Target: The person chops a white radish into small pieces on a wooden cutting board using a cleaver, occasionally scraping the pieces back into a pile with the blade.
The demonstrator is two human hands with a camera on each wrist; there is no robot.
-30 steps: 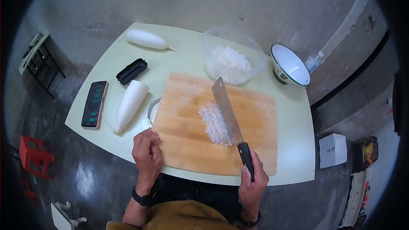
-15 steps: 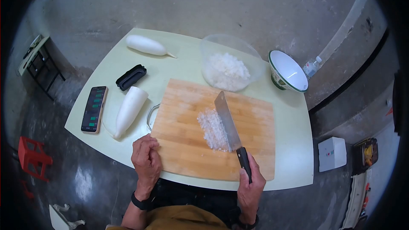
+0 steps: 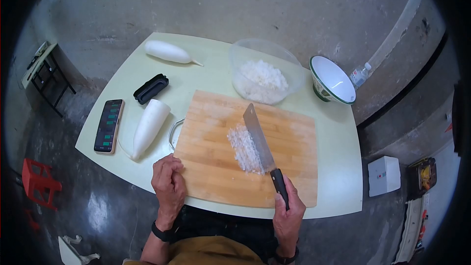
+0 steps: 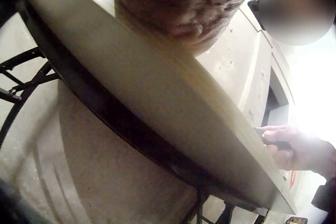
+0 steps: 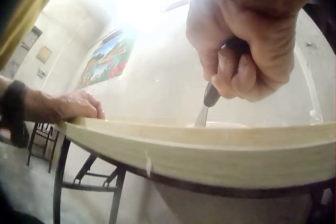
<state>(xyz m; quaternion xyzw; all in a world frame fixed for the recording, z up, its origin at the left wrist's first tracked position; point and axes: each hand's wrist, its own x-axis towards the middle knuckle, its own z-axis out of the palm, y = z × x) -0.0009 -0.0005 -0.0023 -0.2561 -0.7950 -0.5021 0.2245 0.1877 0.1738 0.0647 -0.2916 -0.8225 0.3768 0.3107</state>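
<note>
In the head view, my right hand (image 3: 288,212) grips the black handle of a cleaver (image 3: 260,140). Its blade slants over the wooden cutting board (image 3: 211,176), along the right side of a pile of finely chopped white pieces (image 3: 244,149). At the board's near left corner, my left hand (image 3: 169,179) holds the edge with curled fingers. The right wrist view shows my right hand (image 5: 247,50) wrapped around the handle, with part of the blade below it. A peeled white radish (image 3: 149,127) lies left of the board.
Behind the board stands a clear bowl (image 3: 235,76) of white shreds, with a green-rimmed bowl (image 3: 333,81) to its right. A second radish (image 3: 168,51), a black case (image 3: 151,89) and a phone (image 3: 108,126) lie on the left side of the table (image 3: 206,71).
The cleaver's tip has shifted slightly left, toward the chopped pile, over the last half second. Earlier the whole head view tilted a little. My left hand keeps its place at the board's corner.
</note>
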